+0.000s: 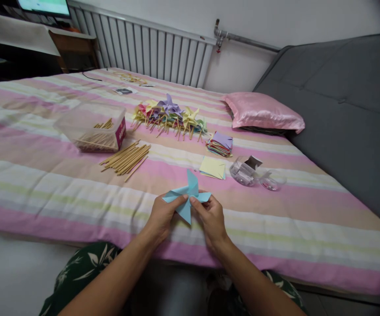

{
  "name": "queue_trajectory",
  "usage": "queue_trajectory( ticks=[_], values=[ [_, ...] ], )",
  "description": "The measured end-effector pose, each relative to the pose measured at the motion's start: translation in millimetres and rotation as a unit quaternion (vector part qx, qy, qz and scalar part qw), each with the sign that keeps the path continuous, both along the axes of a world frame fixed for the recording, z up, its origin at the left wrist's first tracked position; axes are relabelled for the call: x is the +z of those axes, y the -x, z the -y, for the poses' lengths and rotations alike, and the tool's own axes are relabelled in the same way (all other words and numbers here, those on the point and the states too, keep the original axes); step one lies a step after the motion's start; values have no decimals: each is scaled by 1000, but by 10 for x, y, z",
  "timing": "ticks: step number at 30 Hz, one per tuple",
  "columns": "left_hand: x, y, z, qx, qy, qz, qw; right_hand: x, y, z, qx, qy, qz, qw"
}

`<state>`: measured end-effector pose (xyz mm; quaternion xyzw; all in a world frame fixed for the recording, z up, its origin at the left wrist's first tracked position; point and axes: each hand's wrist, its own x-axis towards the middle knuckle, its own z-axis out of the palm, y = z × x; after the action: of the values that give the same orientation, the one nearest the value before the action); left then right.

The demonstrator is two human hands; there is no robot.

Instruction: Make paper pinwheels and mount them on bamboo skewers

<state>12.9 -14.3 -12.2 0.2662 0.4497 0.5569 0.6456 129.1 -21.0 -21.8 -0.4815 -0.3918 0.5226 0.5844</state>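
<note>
Both hands, left hand and right hand, pinch the blue paper pinwheel at its centre near the bed's front edge; flimsy, easily creased.

Bare striped sheet is lying open to the left & front of both hands, so free passage there. Ahead-left, loose sticks & a plastic box are blocking. Ahead-right, yellow paper & clear containers are crowding the reach; pinwheel pile is sitting farther back.
</note>
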Motion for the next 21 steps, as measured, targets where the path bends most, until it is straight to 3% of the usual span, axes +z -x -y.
queue_trajectory(
  ticks=[6,10,15,21],
  values=[
    [-26,-90,44,-3,-3,-5,1000,-37,-8,7,-5,49,-34,998],
    [4,-63,49,-49,-8,-11,999,-38,-72,-44,3,62,-63,996],
    [104,97,9,-146,-25,-88,985,60,-265,-146,85,111,-87,986],
    [134,107,2,-167,-17,-141,976,115,-372,-155,155,109,12,982]
  ],
)
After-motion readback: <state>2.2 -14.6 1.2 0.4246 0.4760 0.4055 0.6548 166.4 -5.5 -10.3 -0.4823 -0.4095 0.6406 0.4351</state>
